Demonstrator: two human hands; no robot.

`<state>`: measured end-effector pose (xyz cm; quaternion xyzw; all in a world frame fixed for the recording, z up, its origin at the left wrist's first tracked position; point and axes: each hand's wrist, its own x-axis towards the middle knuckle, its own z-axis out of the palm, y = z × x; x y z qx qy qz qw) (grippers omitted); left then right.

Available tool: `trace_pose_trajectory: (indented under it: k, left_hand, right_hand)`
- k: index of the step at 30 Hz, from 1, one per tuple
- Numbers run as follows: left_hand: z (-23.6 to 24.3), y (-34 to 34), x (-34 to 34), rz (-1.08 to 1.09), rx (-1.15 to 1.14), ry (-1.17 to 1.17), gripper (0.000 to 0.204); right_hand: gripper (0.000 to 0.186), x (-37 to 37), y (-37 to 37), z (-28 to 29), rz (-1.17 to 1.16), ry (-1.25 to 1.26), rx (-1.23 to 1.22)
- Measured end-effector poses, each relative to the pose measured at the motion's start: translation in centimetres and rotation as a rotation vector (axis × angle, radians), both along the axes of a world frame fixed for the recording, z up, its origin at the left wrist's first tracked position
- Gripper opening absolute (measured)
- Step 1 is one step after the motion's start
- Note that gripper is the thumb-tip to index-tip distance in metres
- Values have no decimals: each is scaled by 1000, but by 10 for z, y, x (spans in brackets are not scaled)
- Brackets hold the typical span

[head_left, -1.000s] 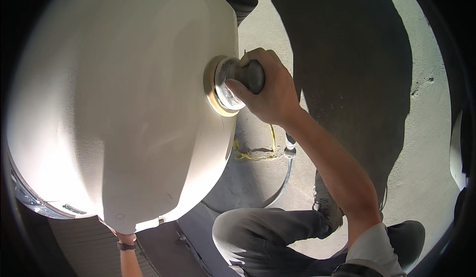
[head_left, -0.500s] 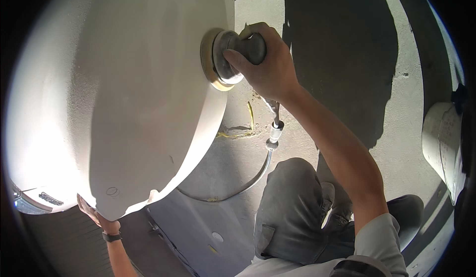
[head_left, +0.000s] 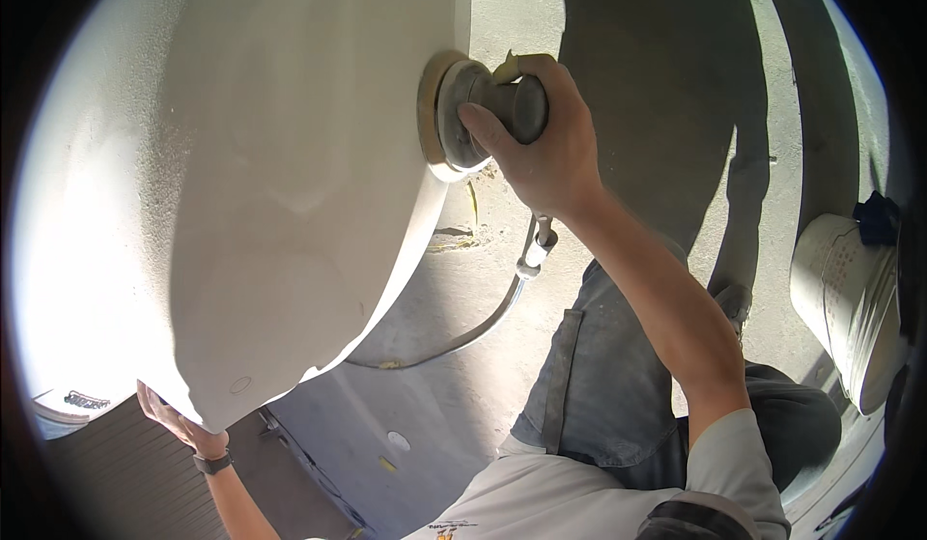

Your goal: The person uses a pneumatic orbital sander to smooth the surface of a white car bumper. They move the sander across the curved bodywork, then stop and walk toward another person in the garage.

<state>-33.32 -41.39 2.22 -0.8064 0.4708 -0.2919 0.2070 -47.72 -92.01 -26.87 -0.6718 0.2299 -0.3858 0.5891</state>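
My right hand point(head_left: 550, 134) is wrapped round the dark grey, palm-sized body of an air sander point(head_left: 475, 115). Its round tan pad point(head_left: 435, 105) lies against a large off-white curved panel point(head_left: 290, 202), near the panel's right edge. A strip of yellow material point(head_left: 510, 67) shows by my index finger at the top of the tool. From under my right wrist an air hose point(head_left: 492, 323) with a metal coupling point(head_left: 533, 255) runs down and left. My left hand point(head_left: 179, 419), wearing a dark wristband, touches the panel's lower-left edge with fingers stretched out; part of the hand is hidden.
A whitish bucket point(head_left: 845, 298) with a dark blue cloth point(head_left: 877, 219) on it stands at the far right. My bent legs point(head_left: 618, 366) are below the sander. Yellow scraps lie on the concrete floor point(head_left: 517, 9), beside a broad dark shadow. A ribbed dark surface point(head_left: 116, 468) lies lower left.
The sander and my right hand appear a little further right, with the panel's edge shifting likewise. My legs have changed position. The left hand stays at the panel's lower edge.
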Motion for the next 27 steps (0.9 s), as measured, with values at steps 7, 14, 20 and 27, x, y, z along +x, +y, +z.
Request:
trace_pose_trajectory:
  k: [7, 14, 20, 27]
  left_hand:
    - [-4, 24, -10, 239, -117, -22, 82]
    - [0, -65, -63, 561, -98, -255, 84]
    - [40, -215, -87, 174, -210, -47, 74]
    - [6, -289, -79, 188, -188, 20, 86]
  right_hand:
    - [50, -33, 64, 52, 77, -388, -140]
    - [56, 26, -3, -51, -22, -204, 72]
    - [35, -14, 62, -41, 43, -536, -15]
    - [55, 82, -68, -76, 91, -298, 183]
